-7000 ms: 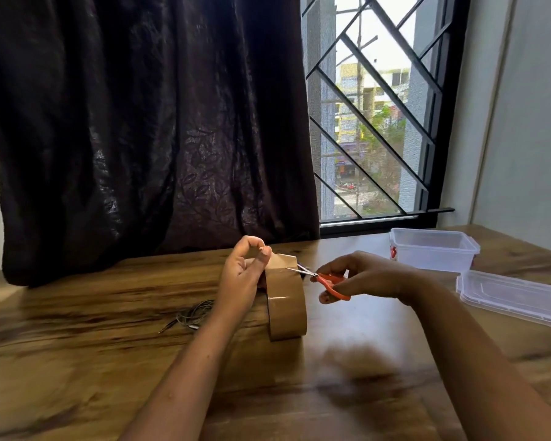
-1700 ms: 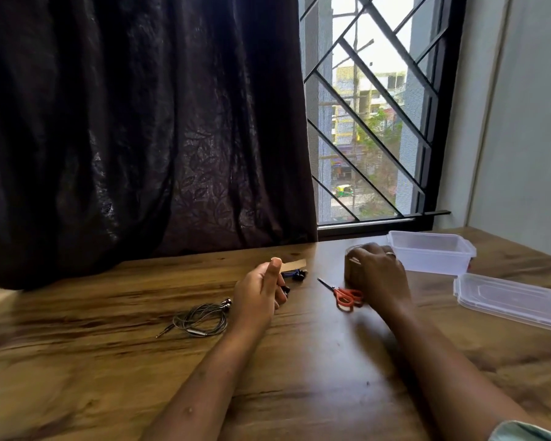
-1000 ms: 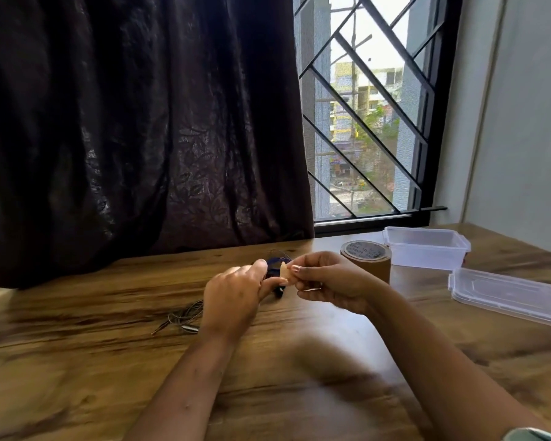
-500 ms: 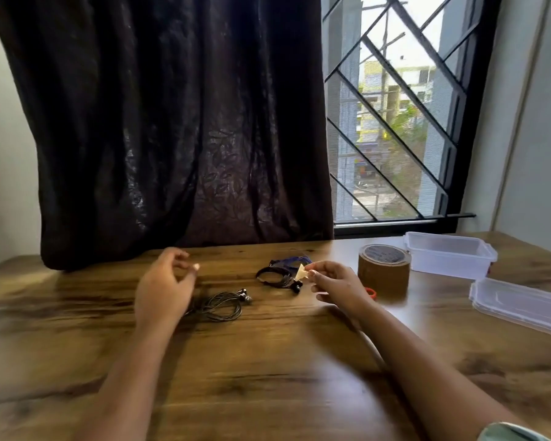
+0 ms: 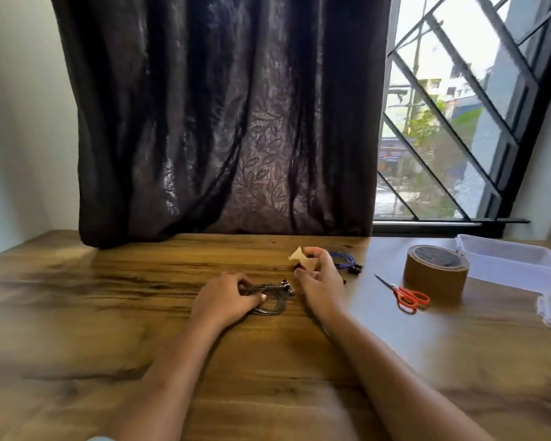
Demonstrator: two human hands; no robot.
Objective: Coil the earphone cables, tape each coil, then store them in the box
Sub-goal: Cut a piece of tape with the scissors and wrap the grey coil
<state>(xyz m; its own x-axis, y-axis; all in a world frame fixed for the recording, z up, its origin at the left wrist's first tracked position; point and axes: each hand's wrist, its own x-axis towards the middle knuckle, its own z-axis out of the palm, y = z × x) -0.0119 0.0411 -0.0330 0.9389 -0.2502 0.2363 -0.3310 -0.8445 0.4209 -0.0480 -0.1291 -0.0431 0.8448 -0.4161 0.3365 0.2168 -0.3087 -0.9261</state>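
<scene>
- While the left hand [image 5: 226, 299] is gripping it, the grey earphone coil [image 5: 269, 297] is lying flat on the wooden table [image 5: 93, 329], well to the left of the brown tape roll [image 5: 436, 272] and slightly nearer the person than the roll.
- The coil's flattened oval is stretching left to right, so its long axis is pointing roughly toward the tape roll.
- The left hand's thumb and fingers are curling round the half of the coil facing away from the tape roll, leaving the roll-side end bare.
- The right hand [image 5: 320, 280] is hanging between the coil and the tape roll, much closer to the coil, and is pinching a short tape strip [image 5: 299, 256] that is sticking up from its fingertips.
- Since that hand is sitting just off the coil's bare end, the wrap is looking like a short drop away from the tape roll, with the strip probably needing to cross the strands squarely.
- A blue earphone coil [image 5: 344, 261] is lying left of the tape roll, just beyond the right hand; whether it is taped is not showing.
- Orange-handled scissors [image 5: 406, 296] are resting just left of the tape roll, and the clear plastic box [image 5: 516, 265] is standing open just beside its right.
</scene>
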